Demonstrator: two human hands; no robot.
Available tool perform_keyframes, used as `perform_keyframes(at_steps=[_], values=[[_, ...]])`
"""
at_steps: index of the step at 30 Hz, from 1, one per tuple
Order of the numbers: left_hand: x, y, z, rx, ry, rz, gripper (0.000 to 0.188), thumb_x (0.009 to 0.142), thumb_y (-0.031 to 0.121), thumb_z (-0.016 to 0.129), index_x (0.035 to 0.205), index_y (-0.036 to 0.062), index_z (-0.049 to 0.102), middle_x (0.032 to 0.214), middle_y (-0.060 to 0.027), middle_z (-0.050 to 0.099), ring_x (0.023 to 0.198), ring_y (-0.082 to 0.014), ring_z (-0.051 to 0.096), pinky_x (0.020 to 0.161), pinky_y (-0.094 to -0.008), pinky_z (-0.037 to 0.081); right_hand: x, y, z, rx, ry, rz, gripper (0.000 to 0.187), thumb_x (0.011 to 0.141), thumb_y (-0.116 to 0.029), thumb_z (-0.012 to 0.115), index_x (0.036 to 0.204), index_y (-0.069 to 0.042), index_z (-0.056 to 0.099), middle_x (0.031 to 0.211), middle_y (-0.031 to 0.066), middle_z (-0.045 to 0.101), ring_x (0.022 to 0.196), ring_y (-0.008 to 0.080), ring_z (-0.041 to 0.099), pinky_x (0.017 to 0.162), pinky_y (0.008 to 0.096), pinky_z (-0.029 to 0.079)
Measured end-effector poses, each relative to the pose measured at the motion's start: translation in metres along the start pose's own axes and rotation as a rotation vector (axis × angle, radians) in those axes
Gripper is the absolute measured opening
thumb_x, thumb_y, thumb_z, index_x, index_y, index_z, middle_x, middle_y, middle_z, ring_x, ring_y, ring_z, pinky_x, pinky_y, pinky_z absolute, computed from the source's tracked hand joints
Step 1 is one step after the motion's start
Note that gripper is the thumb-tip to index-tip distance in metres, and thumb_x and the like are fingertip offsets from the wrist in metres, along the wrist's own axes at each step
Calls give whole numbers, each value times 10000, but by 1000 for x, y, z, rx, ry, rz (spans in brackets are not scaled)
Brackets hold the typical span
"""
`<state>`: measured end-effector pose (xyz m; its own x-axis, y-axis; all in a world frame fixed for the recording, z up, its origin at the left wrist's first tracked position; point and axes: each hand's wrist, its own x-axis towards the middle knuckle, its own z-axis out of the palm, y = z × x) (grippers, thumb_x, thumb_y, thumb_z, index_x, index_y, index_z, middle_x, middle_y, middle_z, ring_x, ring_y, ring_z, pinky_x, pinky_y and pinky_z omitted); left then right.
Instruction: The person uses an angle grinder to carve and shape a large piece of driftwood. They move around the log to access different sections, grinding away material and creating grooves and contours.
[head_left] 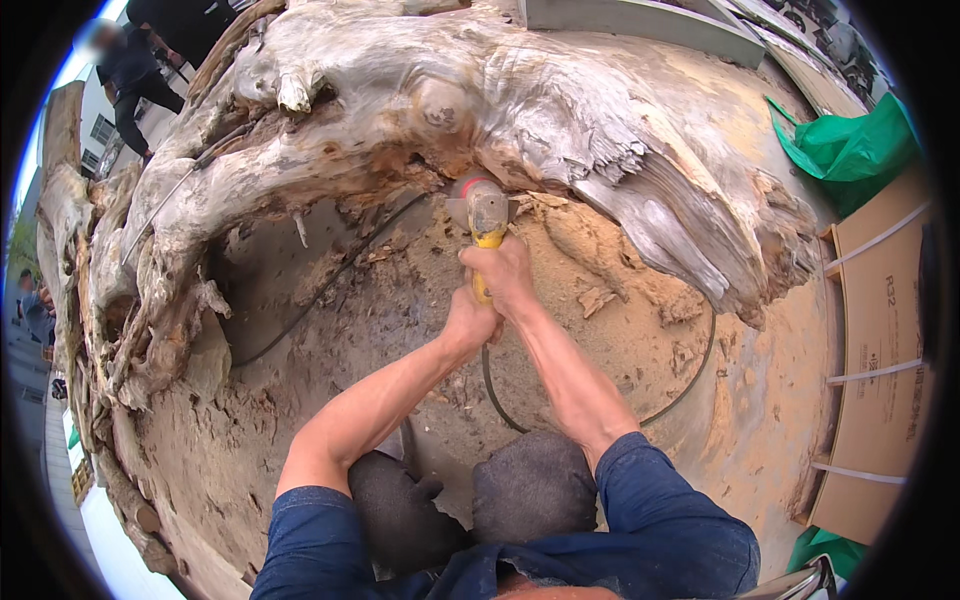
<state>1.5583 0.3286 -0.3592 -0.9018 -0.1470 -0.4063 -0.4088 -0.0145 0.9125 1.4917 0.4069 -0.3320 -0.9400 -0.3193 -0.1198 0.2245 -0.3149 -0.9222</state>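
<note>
Both my hands are wrapped around the yellow body of an angle grinder (488,222), whose grey head and reddish disc point away from me. My right hand (503,274) grips it closer to the head, while my left hand (470,322) closes on the rear end just behind. The disc is up against the underside of a big, weathered driftwood trunk (400,130) arching across the view; the exact contact spot is hidden by the tool. A dark cable (489,385) curves over the dusty ground below my hands.
Sawdust and bark chips (597,298) lie beneath the trunk. On the right stands a strapped cardboard box (875,340), with a green plastic sheet (850,145) beyond it. Gnarled roots (90,300) rise at the left. A person in dark clothes (135,75) is at the far left.
</note>
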Motion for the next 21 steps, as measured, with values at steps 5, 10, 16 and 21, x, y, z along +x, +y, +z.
perform_keyframes(at_steps=[5,10,16,21], values=[[13,-12,-17,-13,-69,-21,261,969,139,681,1128,-13,541,733,-44,633,514,-131,585,409,-320,434,11,11,11,-59,18,-50,160,759,-105,681,878,-5,646,689,26,611,591,143,592,535,328,454],[22,-37,-32,-80,-112,34,212,959,137,690,1058,-14,579,748,-60,643,519,-131,593,405,-317,427,8,25,21,-193,96,35,214,761,-100,681,939,12,645,715,38,622,603,150,604,545,333,472],[34,-50,-55,-12,-227,56,355,923,174,738,1192,-6,593,909,-99,713,763,-176,696,616,-349,531,3,24,44,-364,249,38,192,764,-101,694,909,15,643,731,62,648,605,154,613,550,337,487],[35,-45,-52,-86,-231,99,373,905,164,741,1210,-11,614,1038,-109,741,1009,-200,704,833,-377,551,7,24,54,-272,262,-11,173,768,-104,703,889,9,655,715,64,651,609,158,629,546,331,487]])
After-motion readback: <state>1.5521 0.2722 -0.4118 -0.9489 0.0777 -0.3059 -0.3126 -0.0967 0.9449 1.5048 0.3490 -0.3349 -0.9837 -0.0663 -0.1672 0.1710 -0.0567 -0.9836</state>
